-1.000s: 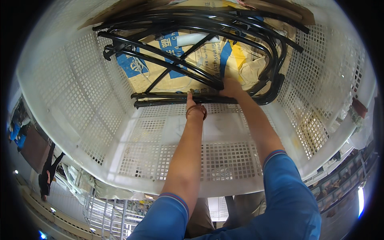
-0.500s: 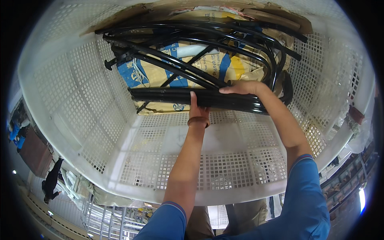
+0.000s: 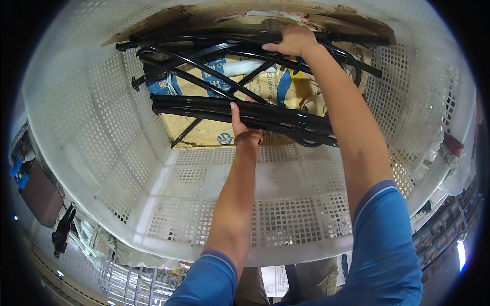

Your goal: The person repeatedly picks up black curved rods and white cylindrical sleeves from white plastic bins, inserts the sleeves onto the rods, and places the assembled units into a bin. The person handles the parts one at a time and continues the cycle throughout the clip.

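Observation:
Inside a white perforated plastic crate (image 3: 138,239) lie several glossy black bent metal tubes. My left hand (image 3: 240,125) is closed around a near bundle of black tubes (image 3: 191,105), thumb on top and fingers beneath. These tubes lie side by side and are raised at their left end. At the far side, my right hand (image 3: 295,41) is closed over a black tube (image 3: 219,38), its thumb on the near side; the fingertips are hidden behind it. Crossed black tubes (image 3: 199,66) with end brackets at the left lie between my hands.
Beneath the tubes is a tan paper sack (image 3: 186,132) with blue and yellow printing. Torn brown cardboard (image 3: 153,23) lines the far wall. Beyond the crate's rim, a brown box (image 3: 41,196) stands at left, a person in dark clothes (image 3: 63,229) below it, and clear plastic (image 3: 459,173) at right.
My right hand has left the near bundle and reached to a far tube. My left hand keeps hold of the bundle, which has shifted slightly left and away from me.

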Action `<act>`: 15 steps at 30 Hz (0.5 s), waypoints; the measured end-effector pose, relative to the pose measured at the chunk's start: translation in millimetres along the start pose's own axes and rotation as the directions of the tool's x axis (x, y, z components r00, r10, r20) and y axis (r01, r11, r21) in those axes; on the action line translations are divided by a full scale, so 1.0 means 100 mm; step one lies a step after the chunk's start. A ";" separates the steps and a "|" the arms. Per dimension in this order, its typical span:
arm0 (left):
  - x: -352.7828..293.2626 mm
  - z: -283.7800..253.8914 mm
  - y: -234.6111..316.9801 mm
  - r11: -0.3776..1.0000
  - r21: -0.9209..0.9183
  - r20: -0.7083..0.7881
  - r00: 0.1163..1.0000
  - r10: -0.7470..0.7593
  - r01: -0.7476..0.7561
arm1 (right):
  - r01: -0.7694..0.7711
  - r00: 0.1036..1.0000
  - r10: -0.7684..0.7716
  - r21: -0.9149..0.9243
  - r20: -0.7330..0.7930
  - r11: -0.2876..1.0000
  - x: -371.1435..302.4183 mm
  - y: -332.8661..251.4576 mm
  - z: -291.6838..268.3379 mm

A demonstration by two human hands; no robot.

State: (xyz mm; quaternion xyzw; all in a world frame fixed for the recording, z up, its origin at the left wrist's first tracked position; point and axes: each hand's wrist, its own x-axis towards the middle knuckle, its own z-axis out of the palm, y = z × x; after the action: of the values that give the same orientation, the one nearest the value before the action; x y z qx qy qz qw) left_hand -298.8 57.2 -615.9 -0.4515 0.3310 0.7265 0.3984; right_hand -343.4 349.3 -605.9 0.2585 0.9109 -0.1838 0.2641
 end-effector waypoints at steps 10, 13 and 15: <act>-0.06 -0.10 0.00 0.997 -0.075 0.047 0.999 -0.016 0.019 | 0.125 0.876 -0.231 0.261 0.424 0.957 -0.62 -0.11 0.08; 0.01 -0.22 0.00 0.995 0.084 -0.103 0.993 -0.052 0.061 | -0.006 0.779 -0.282 0.456 0.560 0.890 -0.47 -0.18 0.13; 0.08 -0.34 -0.01 0.991 0.132 -0.102 0.995 -0.016 0.029 | -0.102 0.800 -0.265 0.557 0.538 0.824 -0.39 -0.23 0.15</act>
State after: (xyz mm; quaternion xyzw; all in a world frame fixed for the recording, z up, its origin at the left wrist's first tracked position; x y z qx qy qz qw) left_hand -286.8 31.7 -636.3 -0.4636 0.3931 0.6747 0.4186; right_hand -321.9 309.4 -590.4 0.2122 0.6969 -0.5257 0.4393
